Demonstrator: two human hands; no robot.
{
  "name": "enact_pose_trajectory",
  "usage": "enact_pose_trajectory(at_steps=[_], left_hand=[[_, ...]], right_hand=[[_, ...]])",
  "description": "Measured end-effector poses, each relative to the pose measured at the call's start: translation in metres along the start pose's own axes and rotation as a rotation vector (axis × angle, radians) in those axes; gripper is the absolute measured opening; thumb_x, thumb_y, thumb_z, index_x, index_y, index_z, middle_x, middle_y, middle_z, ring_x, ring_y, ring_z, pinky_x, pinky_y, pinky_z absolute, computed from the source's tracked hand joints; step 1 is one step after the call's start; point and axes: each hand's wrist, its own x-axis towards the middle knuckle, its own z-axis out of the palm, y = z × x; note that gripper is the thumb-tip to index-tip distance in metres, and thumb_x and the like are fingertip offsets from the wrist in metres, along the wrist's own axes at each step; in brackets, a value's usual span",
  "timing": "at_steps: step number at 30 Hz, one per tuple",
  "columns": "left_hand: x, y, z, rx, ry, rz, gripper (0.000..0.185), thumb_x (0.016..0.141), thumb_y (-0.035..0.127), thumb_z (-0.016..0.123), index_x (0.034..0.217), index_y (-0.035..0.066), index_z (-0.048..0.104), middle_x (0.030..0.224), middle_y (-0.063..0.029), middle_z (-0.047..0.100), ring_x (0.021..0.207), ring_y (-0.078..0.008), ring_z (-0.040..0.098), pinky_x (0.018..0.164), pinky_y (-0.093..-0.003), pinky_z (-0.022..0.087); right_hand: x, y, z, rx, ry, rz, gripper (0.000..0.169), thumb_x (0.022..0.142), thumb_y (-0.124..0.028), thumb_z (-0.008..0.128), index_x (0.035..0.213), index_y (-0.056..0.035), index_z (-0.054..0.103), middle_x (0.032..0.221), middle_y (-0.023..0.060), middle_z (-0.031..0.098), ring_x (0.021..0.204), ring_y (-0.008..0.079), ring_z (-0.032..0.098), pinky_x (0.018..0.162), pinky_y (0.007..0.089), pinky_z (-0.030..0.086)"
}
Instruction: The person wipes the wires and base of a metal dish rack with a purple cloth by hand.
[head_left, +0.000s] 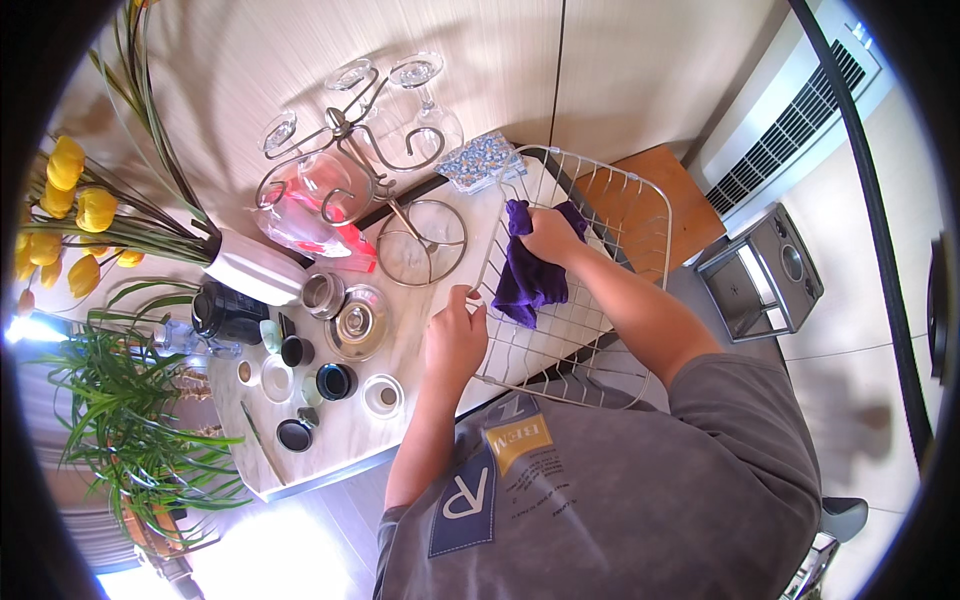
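A wire basket (536, 356) of light metal rests at the right end of a marble-patterned tabletop (427, 315). My left hand (456, 330) grips the basket's rim on its left side, fingers curled around the wire. Bunched in my right hand (551, 236) is a purple cloth (531, 281), which hangs down inside the basket over its wire grid. Part of the cloth shows beyond my knuckles. The fingertips of my right hand are hidden in the folds.
Left of the basket stands a metal stemware rack (431, 245) with hanging glasses (417, 71). Several jars and cups, a glass lid (358, 321) and a white vase (259, 268) of yellow tulips crowd the left side. Patterned napkins (480, 161) lie behind the basket; a wooden stool (660, 199) is beyond.
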Motion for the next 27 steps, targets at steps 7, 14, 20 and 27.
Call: enact_pose_trajectory(at_steps=[7,14,20,27], left_hand=[[-0.003,-0.002,0.001,-0.002,0.012,-0.005,0.018,0.083,0.010,0.059,0.099,0.006,0.053,0.060,-0.0126,0.059,0.058,-0.0306,0.061,0.057,-0.0403,0.045],[-0.004,0.001,0.000,-0.011,0.006,0.008,0.018,0.082,0.009,0.060,0.099,0.006,0.053,0.059,-0.0126,0.058,0.057,-0.0306,0.060,0.056,-0.0404,0.044],[0.000,0.001,0.000,-0.020,0.010,0.041,0.019,0.082,0.009,0.060,0.099,0.006,0.053,0.059,-0.0123,0.058,0.057,-0.0301,0.060,0.056,-0.0400,0.044],[0.001,-0.001,0.001,-0.022,0.001,0.030,0.019,0.082,0.008,0.060,0.099,0.006,0.052,0.058,-0.0123,0.058,0.056,-0.0297,0.060,0.056,-0.0397,0.044]], right_hand=[[-0.004,-0.020,-0.013,0.271,0.071,-0.031,0.024,0.073,-0.018,0.067,0.087,0.0014,0.062,0.079,0.0195,0.065,0.076,0.0326,0.063,0.069,0.0373,0.048],[-0.003,-0.018,-0.011,0.405,0.186,-0.087,0.021,0.074,-0.018,0.068,0.085,-0.0005,0.063,0.074,0.0166,0.065,0.070,0.0273,0.065,0.065,0.0349,0.048],[0.002,-0.012,-0.012,0.356,0.141,-0.033,0.025,0.073,-0.018,0.069,0.091,-0.0001,0.065,0.080,0.0186,0.066,0.076,0.0282,0.066,0.069,0.0351,0.049],[0.003,-0.012,-0.017,0.014,-0.055,-0.012,0.029,0.073,-0.016,0.066,0.096,0.0016,0.064,0.090,0.0231,0.065,0.088,0.0363,0.062,0.077,0.0400,0.049]])
